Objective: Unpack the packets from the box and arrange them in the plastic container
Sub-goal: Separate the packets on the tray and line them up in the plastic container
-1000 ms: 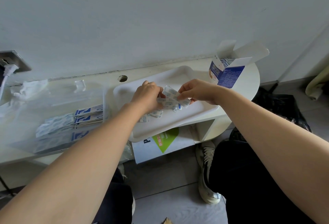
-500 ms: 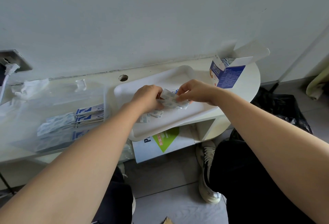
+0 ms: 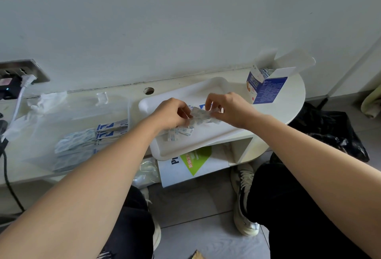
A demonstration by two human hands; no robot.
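Beneath my fingers, the white tray [image 3: 206,142] lies on the table; well left of them I see the clear plastic container [image 3: 82,112] with stacked packets [image 3: 111,130]; beyond the right fingertips stands the opened box [image 3: 268,89]; left hand [image 3: 172,114] and right hand [image 3: 233,108] both pinch the held packets [image 3: 203,114]; loose packets [image 3: 179,133] lie just under the left fingers.
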